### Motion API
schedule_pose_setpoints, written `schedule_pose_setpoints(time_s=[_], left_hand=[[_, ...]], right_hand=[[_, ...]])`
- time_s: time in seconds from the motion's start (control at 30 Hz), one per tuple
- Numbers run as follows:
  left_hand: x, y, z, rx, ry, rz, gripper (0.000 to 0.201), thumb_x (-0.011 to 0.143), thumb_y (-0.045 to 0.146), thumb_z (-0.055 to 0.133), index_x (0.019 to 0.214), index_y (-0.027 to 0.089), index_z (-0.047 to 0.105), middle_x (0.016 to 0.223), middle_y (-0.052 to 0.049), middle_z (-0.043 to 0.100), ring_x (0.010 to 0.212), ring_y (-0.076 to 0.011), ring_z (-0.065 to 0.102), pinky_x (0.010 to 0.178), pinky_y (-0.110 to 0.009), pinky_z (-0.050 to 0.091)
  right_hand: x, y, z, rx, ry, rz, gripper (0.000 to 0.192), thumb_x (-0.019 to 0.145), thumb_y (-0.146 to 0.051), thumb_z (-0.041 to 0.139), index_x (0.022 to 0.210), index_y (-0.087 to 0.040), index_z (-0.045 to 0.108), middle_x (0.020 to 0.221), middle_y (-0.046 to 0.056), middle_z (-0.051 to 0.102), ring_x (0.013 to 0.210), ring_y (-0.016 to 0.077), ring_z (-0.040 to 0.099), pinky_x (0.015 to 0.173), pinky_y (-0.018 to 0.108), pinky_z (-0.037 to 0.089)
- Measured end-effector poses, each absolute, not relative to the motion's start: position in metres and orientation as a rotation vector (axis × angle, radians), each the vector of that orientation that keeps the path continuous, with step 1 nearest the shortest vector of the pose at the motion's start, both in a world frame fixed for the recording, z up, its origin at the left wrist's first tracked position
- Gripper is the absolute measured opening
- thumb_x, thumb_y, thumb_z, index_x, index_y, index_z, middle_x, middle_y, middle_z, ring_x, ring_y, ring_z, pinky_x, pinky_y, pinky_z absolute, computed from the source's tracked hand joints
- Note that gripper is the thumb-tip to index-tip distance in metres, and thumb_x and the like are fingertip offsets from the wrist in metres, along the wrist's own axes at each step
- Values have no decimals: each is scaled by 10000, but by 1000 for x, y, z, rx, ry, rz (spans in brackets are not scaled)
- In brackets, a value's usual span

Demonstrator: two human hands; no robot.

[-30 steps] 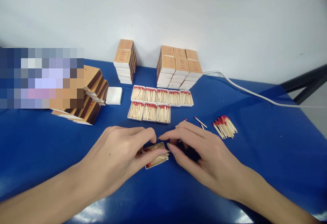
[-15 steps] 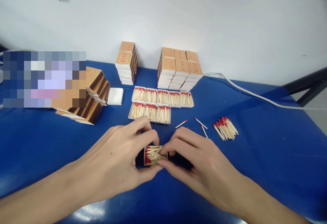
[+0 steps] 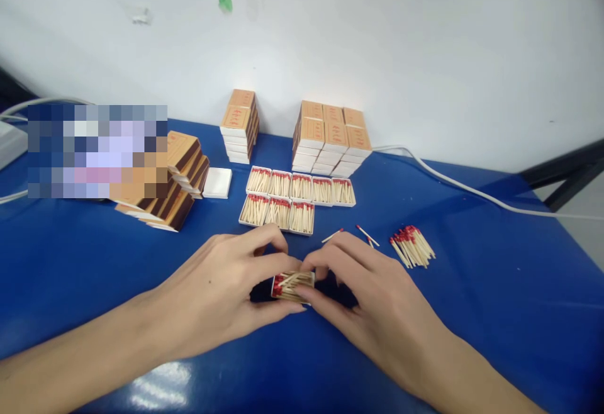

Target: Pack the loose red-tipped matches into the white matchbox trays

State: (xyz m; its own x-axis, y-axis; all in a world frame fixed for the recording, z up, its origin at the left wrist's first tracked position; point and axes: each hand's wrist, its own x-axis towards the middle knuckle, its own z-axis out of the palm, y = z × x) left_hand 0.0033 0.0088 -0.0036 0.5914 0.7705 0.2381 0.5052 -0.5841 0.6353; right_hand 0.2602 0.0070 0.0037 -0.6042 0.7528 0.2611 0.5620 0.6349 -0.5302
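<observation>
A small white matchbox tray [image 3: 273,288] full of red-headed matches is held low over the blue table, in front of me. My left hand [image 3: 240,282] grips it along its long sides, thumb on the near side and fingers on the far side. The fingers of my right hand [image 3: 358,282] are at the tray's right end, thumb and fingertips pressed on the matches [image 3: 292,280] inside. Some of these matches lie crosswise on top. The right fingertips cover part of the tray, so whether they pinch single matches is hard to see.
Two rows of filled trays [image 3: 302,189] stand beyond my hands. Closed matchboxes are stacked behind [image 3: 336,136], at back left [image 3: 236,119] and at left [image 3: 182,150]. A white empty tray [image 3: 218,182] sits beside them. Loose matches [image 3: 367,236], a match pile [image 3: 412,247] and a cable [image 3: 462,180] are right.
The right thumb has moved further over the matches in the tray. The whole view has shifted slightly, and the left hand keeps its hold.
</observation>
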Motion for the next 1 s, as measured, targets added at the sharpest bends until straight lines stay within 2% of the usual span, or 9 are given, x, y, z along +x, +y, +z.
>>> schedule_pose_setpoints(time_s=[0.07, 0.17, 0.27, 0.43, 0.6, 0.63, 0.73, 0.87, 1.0], left_hand=[[2, 9, -4, 2356, 998, 686, 180, 1088, 321, 816, 1264, 279, 814, 1153, 18, 681, 706, -79, 640, 645, -267, 518], [0, 8, -5, 2416, 995, 692, 247, 1110, 305, 785, 1357, 303, 767, 1190, 18, 667, 635, -64, 587, 599, -266, 495], [0, 7, -6, 2457, 993, 685, 228, 1113, 305, 783, 1339, 294, 750, 1189, 21, 658, 601, -58, 560, 584, -271, 490], [1, 6, -9, 2544, 1031, 731, 261, 1128, 372, 770, 1361, 268, 717, 1187, 5, 707, 683, -105, 654, 602, -295, 523], [0, 5, -12, 2625, 1052, 747, 181, 1157, 401, 729, 1279, 269, 752, 1165, 19, 728, 637, -85, 632, 564, -296, 478], [1, 5, -12, 2624, 1052, 750, 161, 1159, 396, 727, 1246, 265, 761, 1167, 19, 728, 631, -80, 622, 561, -296, 472], [2, 6, -12, 2611, 1053, 764, 143, 1166, 393, 717, 1199, 267, 776, 1176, 16, 724, 600, -67, 582, 555, -294, 454], [3, 8, -10, 2592, 1039, 778, 156, 1183, 388, 692, 1255, 280, 779, 1177, 13, 723, 542, -43, 512, 535, -284, 420], [3, 9, -10, 2589, 1017, 750, 204, 1200, 401, 657, 1325, 300, 783, 1187, 4, 716, 543, -36, 513, 533, -267, 422]], right_hand=[[262, 8, 4, -1069, -2377, 584, 156, 1102, -265, 787, 1223, -221, 698, 1144, 45, 719, 889, 190, 725, 761, 355, 623], [263, 8, 4, -1057, -2387, 620, 97, 1125, -277, 752, 1190, -222, 706, 1156, 49, 721, 920, 193, 737, 811, 367, 652], [264, 7, 3, -1048, -2407, 615, 50, 1143, -265, 715, 1147, -216, 724, 1124, 50, 723, 927, 190, 734, 819, 365, 645], [268, 11, 13, -1096, -2325, 601, 77, 1134, -258, 719, 1076, -232, 763, 1094, 37, 743, 940, 168, 747, 801, 320, 601], [288, 28, 26, -1299, -2248, 294, 66, 1114, -257, 746, 1053, -252, 769, 973, -4, 722, 743, 135, 664, 667, 314, 503], [293, 30, 27, -1303, -2300, 335, 19, 1111, -272, 761, 1110, -271, 780, 1025, -4, 732, 751, 135, 664, 663, 313, 500], [305, 35, 25, -1280, -2501, 507, 104, 1128, -333, 768, 1232, -344, 779, 1215, 4, 733, 932, 169, 727, 766, 332, 536], [307, 34, 21, -1251, -2591, 566, 96, 1183, -325, 672, 1152, -325, 763, 1266, 27, 710, 1084, 202, 725, 870, 351, 552], [302, 32, 24, -1261, -2489, 544, 134, 1177, -336, 676, 1085, -284, 759, 1211, 49, 730, 1014, 204, 725, 854, 342, 563]])
